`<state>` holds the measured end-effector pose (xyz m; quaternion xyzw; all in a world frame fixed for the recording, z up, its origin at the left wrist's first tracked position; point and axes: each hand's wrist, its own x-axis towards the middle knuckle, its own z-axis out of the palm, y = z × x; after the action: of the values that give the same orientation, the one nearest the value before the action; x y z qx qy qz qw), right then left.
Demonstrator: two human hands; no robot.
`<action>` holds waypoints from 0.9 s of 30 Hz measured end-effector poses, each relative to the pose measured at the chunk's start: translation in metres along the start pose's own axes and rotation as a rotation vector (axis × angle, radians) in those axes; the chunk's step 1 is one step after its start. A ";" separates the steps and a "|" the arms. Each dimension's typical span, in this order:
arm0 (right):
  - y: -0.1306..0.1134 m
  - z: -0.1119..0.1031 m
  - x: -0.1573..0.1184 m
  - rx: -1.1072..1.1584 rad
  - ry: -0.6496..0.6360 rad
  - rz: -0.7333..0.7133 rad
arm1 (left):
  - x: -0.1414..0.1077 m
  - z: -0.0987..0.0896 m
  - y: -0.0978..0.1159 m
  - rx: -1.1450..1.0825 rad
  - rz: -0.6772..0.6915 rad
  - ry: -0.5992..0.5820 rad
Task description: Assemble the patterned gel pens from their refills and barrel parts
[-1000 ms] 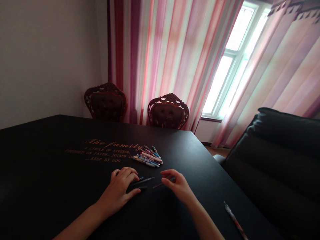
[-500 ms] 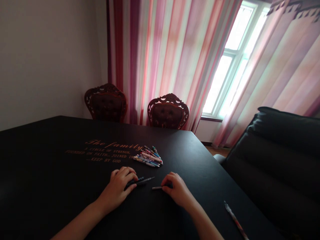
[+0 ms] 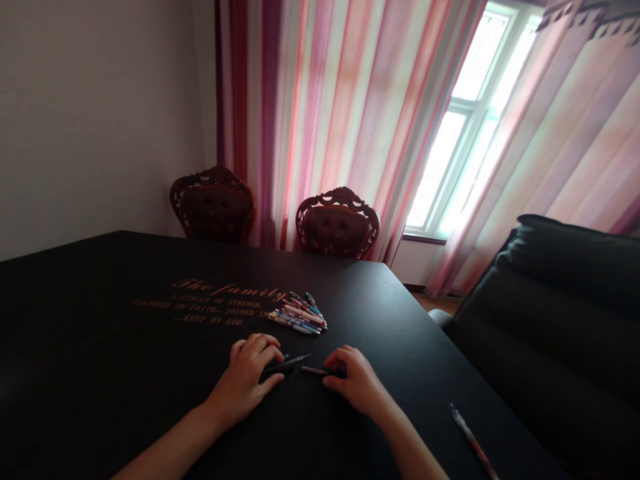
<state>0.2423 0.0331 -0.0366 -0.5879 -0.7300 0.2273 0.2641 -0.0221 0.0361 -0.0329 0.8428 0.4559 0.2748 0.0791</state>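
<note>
On the black tabletop, my left hand point(image 3: 254, 369) curls its fingers over a dark pen point(image 3: 297, 360) whose pointed grey tip sticks out to the right. The dark end of another slim piece shows beside it, partly covered by the fingers. Facing it, my right hand point(image 3: 353, 377) pinches a slim grey rod-like pen part point(image 3: 313, 371), which points left toward the pen tip. A small gap separates the two pieces. The rest of the rod is hidden in the right fingers.
Beyond the hands lies a pile of several pens point(image 3: 300, 315) beside gold lettering on the table point(image 3: 100, 293). One separate pen point(image 3: 473, 440) lies at the near right. Two carved chairs point(image 3: 337, 230) stand behind the table, and a black leather seat point(image 3: 560, 313) is at the right.
My left hand has slid a little to the right along the pen, whose tip stays nearly in place. The rod in my right hand has swung slightly, its left end now higher.
</note>
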 end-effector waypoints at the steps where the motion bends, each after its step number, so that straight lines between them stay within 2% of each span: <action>1: 0.001 0.001 0.000 -0.014 0.000 0.000 | 0.001 0.001 0.001 0.007 0.011 -0.010; 6: -0.001 0.003 0.003 0.047 0.054 -0.019 | 0.002 0.000 0.002 -0.024 0.033 -0.005; 12: -0.011 -0.002 0.002 0.324 0.026 -0.033 | -0.001 -0.004 0.000 -0.153 -0.091 0.029; 19: -0.016 0.000 -0.001 0.335 -0.005 -0.043 | -0.002 -0.001 0.003 -0.177 -0.064 0.023; 27: -0.021 -0.008 -0.003 0.326 0.078 -0.076 | -0.005 -0.005 0.009 -0.169 -0.046 0.000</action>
<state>0.2320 0.0264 -0.0174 -0.5176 -0.6945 0.3095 0.3923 -0.0206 0.0266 -0.0273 0.8227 0.4502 0.3101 0.1562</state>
